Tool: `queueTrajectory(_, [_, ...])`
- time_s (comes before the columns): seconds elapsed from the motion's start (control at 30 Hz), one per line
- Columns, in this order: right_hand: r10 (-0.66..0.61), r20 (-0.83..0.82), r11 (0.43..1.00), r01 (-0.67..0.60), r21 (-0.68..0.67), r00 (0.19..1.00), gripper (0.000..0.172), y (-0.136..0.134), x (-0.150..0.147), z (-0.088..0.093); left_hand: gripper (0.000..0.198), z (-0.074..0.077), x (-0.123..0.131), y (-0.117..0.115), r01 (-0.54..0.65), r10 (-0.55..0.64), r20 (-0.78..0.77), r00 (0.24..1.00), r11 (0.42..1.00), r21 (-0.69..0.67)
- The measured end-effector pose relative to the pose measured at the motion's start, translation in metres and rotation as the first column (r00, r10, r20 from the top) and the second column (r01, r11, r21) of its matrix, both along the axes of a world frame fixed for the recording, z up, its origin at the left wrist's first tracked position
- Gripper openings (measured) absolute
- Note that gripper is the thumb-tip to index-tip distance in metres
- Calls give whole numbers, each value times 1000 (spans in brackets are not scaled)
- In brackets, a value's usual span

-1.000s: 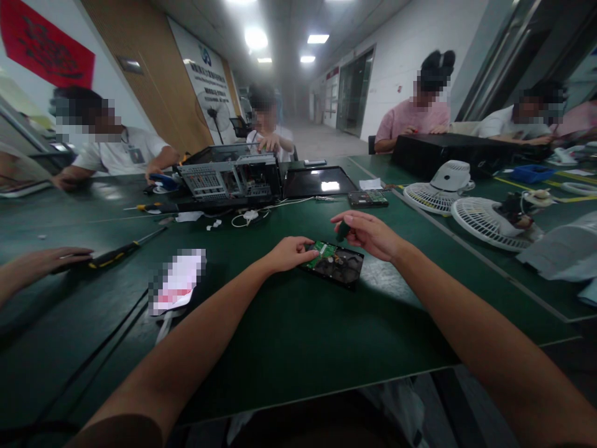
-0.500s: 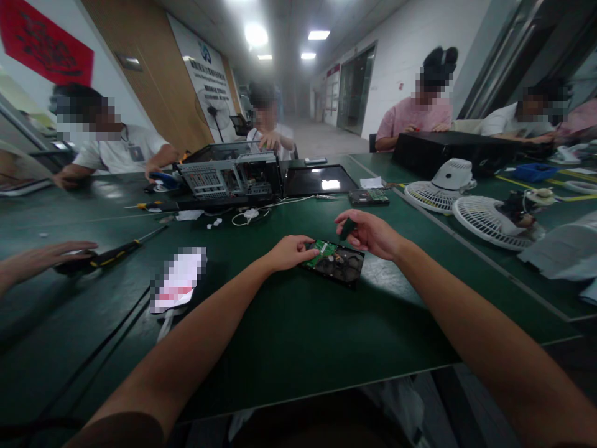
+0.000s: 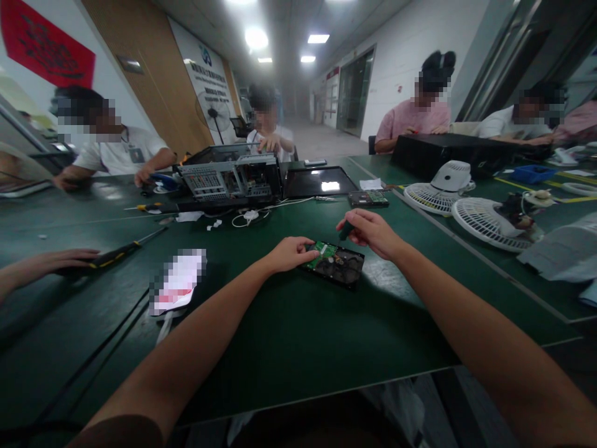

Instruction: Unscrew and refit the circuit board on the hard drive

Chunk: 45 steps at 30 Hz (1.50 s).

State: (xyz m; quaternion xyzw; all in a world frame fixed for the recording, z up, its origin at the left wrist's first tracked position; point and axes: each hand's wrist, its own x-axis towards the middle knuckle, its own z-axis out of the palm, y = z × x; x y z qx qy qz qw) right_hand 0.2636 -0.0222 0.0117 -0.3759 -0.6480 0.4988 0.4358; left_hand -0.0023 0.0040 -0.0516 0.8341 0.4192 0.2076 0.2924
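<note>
A hard drive (image 3: 347, 267) lies on the green table with its circuit board side up, the green board toward its left end. My left hand (image 3: 295, 253) is closed on the drive's left end, thumb on top by the board. In my right hand (image 3: 370, 231), the fingers are wrapped round a small screwdriver (image 3: 346, 231) with a dark green handle. It points down at the drive's far edge; whether its tip touches the drive I cannot tell.
Beyond the drive are a second hard drive (image 3: 368, 198), a dark flat panel (image 3: 321, 181) and an opened computer case (image 3: 228, 177). White fan parts (image 3: 489, 221) lie right. To the left are a phone (image 3: 180, 283) and a co-worker's hand (image 3: 60, 258) on a large screwdriver (image 3: 116, 252).
My right hand's fingers have closed in more round the small screwdriver. My left hand and the drive stay in place. The co-worker's hand at left has lowered onto the large screwdriver.
</note>
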Motion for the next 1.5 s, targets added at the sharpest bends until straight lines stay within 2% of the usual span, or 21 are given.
queueTrajectory(0.1, [-127,148,973,94,210,981,35,-2,-2,-2,66,1,0,0,-1,1,-14,1000,1000,3])
queueTrajectory(0.2, [-290,283,893,152,423,914,33,-4,-4,-5,67,1,0,0,-3,3,-15,1000,1000,13])
queueTrajectory(0.27, [-347,320,858,160,489,882,31,-4,-5,-7,66,1,0,0,-6,7,-17,1000,1000,24])
queueTrajectory(0.6, [-361,301,856,184,484,883,33,-1,-4,-11,65,1,0,0,-8,8,-10,1000,1000,-6])
queueTrajectory(0.8, [-351,193,877,250,410,916,33,1,1,-8,65,1,0,0,-9,9,3,1000,1000,-15])
queueTrajectory(0.97, [-432,186,863,345,369,883,28,14,17,-9,69,4,-3,1,-22,26,25,999,986,-163])
queueTrajectory(1.03, [-464,244,860,367,354,852,24,20,25,-13,68,8,-3,1,-74,78,26,997,989,-128])
queueTrajectory(1.1, [-502,340,851,384,357,795,20,26,32,-17,69,15,-1,-1,-104,103,10,995,994,31])
queueTrajectory(1.17, [-543,449,832,381,404,709,21,30,37,-22,74,23,3,-6,-4,9,-25,1000,982,187])
queueTrajectory(1.23, [-558,539,823,339,455,631,22,33,39,-26,92,30,10,-13,179,-155,-113,981,951,250])
queueTrajectory(1.3, [-539,596,835,282,473,595,22,34,40,-30,109,32,18,-18,309,-250,-232,940,912,269])
queueTrajectory(1.4, [-481,648,868,216,447,591,24,37,40,-37,120,30,28,-21,386,-280,-346,896,875,293])
queueTrajectory(1.5, [-411,709,905,163,393,572,23,40,40,-43,119,29,33,-20,408,-278,-390,878,861,304])
